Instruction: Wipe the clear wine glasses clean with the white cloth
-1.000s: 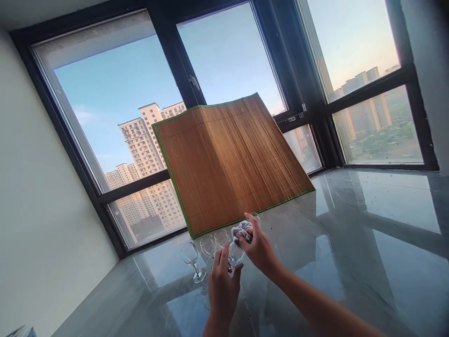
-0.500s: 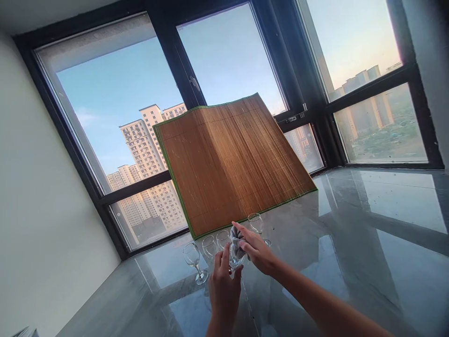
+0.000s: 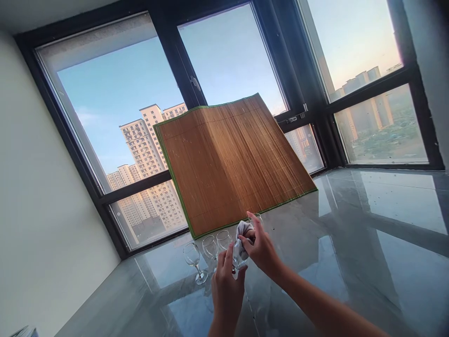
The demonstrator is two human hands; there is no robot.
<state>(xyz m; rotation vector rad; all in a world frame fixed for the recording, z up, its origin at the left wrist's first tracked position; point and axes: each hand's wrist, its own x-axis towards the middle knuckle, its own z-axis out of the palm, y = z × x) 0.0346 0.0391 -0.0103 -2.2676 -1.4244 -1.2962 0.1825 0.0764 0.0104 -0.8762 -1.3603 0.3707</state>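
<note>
My right hand point(image 3: 261, 248) grips a crumpled pale grey cloth point(image 3: 242, 232), with the index finger pointing up and away. Just left of it, my left hand point(image 3: 227, 283) curves its fingers and thumb around a clear stemmed glass point(image 3: 239, 257), which is mostly hidden by the cloth and my fingers. The cloth is against this glass. To the left, a wine glass point(image 3: 191, 255) stands upright, and two more, a middle glass point(image 3: 209, 246) and a nearer-in glass point(image 3: 223, 238), are partly covered by my left hand. Behind my right hand shows the rim of another glass point(image 3: 257, 217).
A brown bamboo mat point(image 3: 231, 164) with green edging leans against the dark-framed window point(image 3: 168, 56) behind the glasses. The glossy grey stone surface point(image 3: 351, 281) reflects the window light. A white wall point(image 3: 45, 187) rises at left, and part of a can-like object point(image 3: 28, 332) shows at the bottom left corner.
My right hand and the cloth have shifted slightly right, with the index finger now more upright and covering the rear glass. My left hand has moved a little to the right.
</note>
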